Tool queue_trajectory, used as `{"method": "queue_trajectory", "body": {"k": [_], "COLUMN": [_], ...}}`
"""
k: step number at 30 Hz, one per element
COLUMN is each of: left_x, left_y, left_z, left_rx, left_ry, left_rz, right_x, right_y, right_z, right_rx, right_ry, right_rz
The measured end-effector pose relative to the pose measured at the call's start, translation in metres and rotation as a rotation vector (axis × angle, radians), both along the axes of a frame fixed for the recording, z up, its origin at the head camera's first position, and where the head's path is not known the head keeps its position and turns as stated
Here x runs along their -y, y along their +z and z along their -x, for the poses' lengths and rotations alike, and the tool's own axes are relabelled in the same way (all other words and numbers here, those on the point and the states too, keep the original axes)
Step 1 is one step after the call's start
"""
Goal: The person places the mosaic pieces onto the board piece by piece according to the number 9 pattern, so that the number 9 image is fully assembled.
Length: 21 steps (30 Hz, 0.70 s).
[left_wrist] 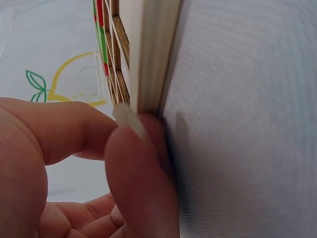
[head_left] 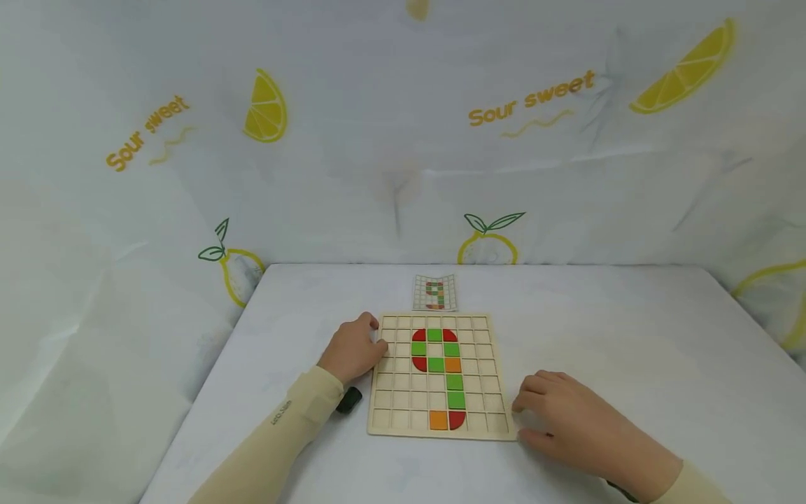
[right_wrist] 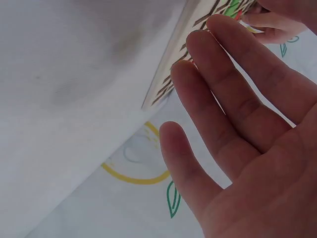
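Observation:
A square wooden grid board (head_left: 403, 402) lies flat, with green, red and orange tiles forming a 9-like figure; one green tile (head_left: 455, 382) sits in its stem. My left hand (head_left: 352, 348) is at the upper left edge, pinching the board's rim between thumb and bent fingers. In the left wrist view the thumb (left_wrist: 141, 178) meets the rim low by the table. Beside the lower right edge is my right hand (head_left: 567, 416), fingers slightly bent and holding nothing. Its fingers (right_wrist: 223, 79) spread apart in the right wrist view.
Behind the board lies a small paper card (head_left: 418, 297) printed with the same figure on a grid. A white cloth covers the table (head_left: 617, 329). A lemon-print sheet (head_left: 352, 175) hangs at the back. A small black object (head_left: 349, 400) shows beside the left sleeve.

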State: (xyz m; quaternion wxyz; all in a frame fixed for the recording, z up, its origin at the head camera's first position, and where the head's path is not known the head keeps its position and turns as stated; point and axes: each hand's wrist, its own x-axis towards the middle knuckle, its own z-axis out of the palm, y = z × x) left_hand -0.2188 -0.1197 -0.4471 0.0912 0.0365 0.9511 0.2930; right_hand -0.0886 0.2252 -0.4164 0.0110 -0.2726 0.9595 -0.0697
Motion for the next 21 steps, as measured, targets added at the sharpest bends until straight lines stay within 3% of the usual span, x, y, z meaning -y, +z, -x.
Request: {"method": "queue_trajectory", "body": {"k": [9, 17, 21], "left_x": [0.000, -0.002, -0.003], "left_y": [0.002, 0.009, 0.009], "left_z": [-0.001, -0.006, -0.006], "left_rx": [0.002, 0.003, 0.005], "left_ry": [0.008, 0.002, -0.004], "left_rz": [0.006, -0.002, -0.006], "right_x": [-0.024, -0.042, -0.051], "right_y": [-0.011, -0.026, -0.030], "right_z": [-0.016, -0.027, -0.032], "right_rx": [0.048, -0.188, -0.237], "right_ry": [0.005, 0.091, 0.089], "right_rz": [0.011, 0.128, 0.124]}}
